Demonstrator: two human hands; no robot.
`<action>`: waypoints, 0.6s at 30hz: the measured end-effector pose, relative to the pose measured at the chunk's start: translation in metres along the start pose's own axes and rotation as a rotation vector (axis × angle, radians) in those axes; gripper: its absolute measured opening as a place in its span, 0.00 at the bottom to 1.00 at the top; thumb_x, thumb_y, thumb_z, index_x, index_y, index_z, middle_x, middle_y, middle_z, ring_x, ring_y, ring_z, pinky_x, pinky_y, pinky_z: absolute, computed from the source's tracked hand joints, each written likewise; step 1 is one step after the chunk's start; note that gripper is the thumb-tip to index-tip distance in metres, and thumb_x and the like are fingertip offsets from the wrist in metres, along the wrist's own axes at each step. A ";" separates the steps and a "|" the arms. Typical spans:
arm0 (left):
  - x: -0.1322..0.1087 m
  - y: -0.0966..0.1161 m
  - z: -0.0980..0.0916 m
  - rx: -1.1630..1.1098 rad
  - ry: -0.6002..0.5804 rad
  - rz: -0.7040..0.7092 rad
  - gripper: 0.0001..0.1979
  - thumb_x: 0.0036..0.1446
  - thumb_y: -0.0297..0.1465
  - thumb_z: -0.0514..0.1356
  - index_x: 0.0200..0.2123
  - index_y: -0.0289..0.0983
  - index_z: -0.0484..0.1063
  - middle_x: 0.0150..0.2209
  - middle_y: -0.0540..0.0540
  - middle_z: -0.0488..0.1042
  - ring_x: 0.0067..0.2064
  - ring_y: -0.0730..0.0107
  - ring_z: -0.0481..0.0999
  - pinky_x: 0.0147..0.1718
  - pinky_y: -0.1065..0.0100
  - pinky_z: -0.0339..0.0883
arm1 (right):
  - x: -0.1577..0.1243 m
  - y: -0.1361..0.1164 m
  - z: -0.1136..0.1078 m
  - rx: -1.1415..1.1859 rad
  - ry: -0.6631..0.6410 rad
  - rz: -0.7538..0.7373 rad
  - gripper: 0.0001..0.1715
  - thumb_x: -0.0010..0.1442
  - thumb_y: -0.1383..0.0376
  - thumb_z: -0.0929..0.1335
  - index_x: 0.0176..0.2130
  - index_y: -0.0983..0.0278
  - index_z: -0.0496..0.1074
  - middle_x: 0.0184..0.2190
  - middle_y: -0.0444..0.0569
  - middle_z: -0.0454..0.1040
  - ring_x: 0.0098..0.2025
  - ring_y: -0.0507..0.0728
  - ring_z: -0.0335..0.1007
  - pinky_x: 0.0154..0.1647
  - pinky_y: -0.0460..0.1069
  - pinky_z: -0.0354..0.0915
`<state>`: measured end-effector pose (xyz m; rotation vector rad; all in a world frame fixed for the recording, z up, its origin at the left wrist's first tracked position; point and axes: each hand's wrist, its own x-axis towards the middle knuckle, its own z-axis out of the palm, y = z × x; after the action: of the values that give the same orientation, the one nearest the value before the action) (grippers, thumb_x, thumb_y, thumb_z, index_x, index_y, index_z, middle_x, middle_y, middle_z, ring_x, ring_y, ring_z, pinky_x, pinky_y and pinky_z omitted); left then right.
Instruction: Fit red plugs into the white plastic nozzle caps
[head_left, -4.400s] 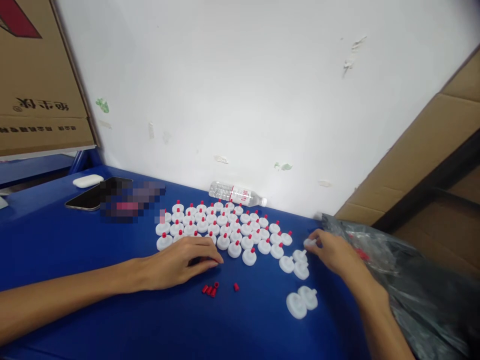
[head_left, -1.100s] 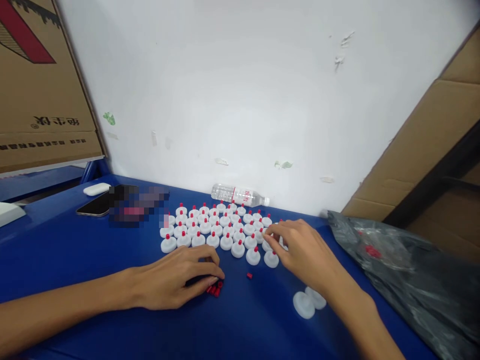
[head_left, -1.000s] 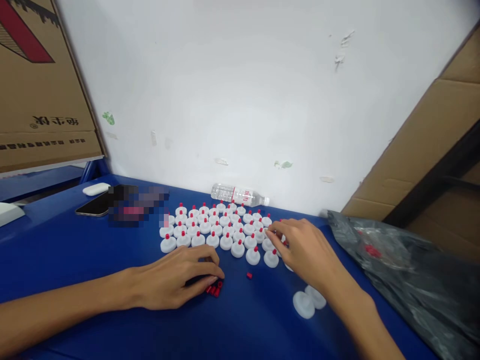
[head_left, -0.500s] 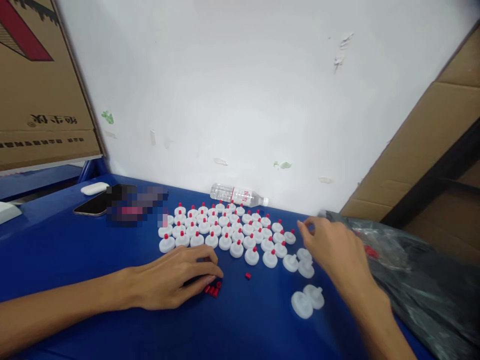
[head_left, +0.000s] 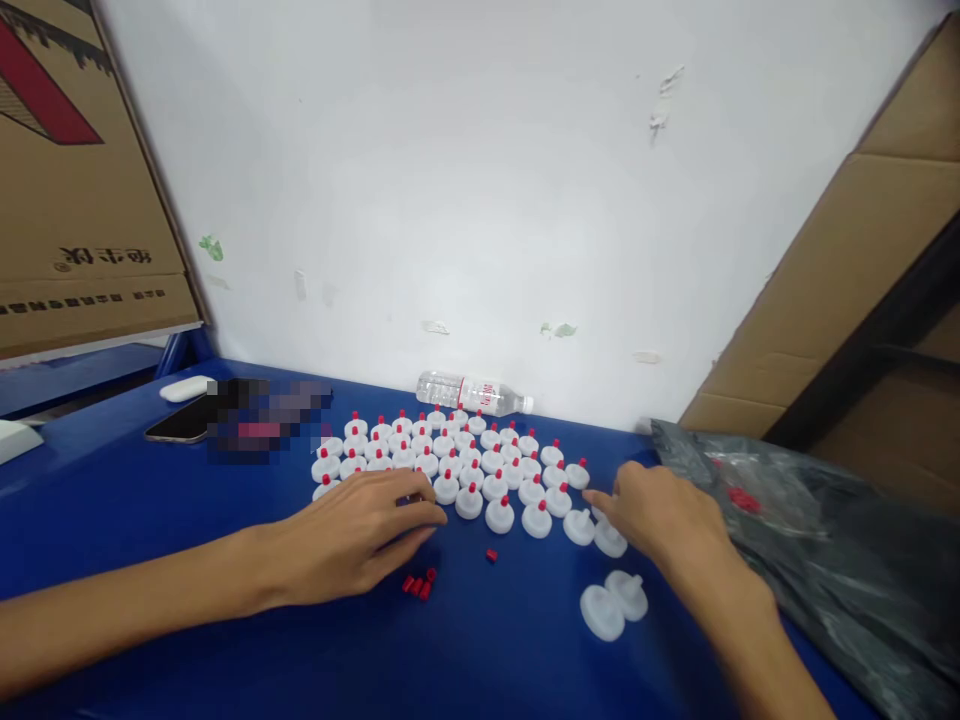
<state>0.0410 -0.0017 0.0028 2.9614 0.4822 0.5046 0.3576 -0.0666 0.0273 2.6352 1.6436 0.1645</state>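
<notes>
Several white round caps (head_left: 499, 516) with red tips stand in a cluster on the blue table (head_left: 315, 670). My left hand (head_left: 367, 530) hovers at the cluster's front left edge, fingers bent; whether anything is between the fingertips is too small to tell. Below it lie several small red pieces (head_left: 418, 587), and a single red piece (head_left: 491, 555) lies to the right. My right hand (head_left: 652, 510) is at the right edge, its fingertips over white caps without red tips (head_left: 610, 538) and partly hiding them. Two more bare white caps (head_left: 603, 612) lie nearer the front, touching each other.
A clear plastic bottle (head_left: 480, 394) lies along the wall behind the caps. At the left are a phone (head_left: 180, 418) and a white case (head_left: 187, 389). Dark plastic bags (head_left: 840, 590) and a clear bag with red pieces (head_left: 765, 495) are at the right. Cardboard (head_left: 832, 270) leans there.
My left hand has lifted away from the small red pieces toward the cluster, uncovering them. My right hand has moved down slightly, its fingertips now closer to the bare white caps.
</notes>
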 end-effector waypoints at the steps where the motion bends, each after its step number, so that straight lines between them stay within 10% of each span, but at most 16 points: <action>1: 0.005 0.003 -0.003 0.010 -0.040 0.028 0.11 0.70 0.26 0.52 0.48 0.39 0.73 0.44 0.44 0.74 0.44 0.63 0.74 0.43 0.65 0.66 | -0.001 -0.002 0.000 -0.002 0.007 -0.005 0.16 0.62 0.57 0.69 0.38 0.66 0.80 0.37 0.66 0.80 0.41 0.72 0.80 0.36 0.58 0.68; 18: 0.062 0.018 0.022 -0.001 -0.172 0.206 0.02 0.67 0.26 0.60 0.41 0.38 0.72 0.39 0.47 0.76 0.42 0.66 0.76 0.43 0.68 0.68 | -0.006 -0.012 -0.013 0.081 0.323 -0.031 0.16 0.69 0.60 0.62 0.49 0.65 0.73 0.39 0.60 0.79 0.39 0.66 0.79 0.33 0.52 0.65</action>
<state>0.1092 0.0007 0.0041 3.0333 0.1614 0.2619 0.3432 -0.0674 0.0392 2.7576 1.8128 0.5612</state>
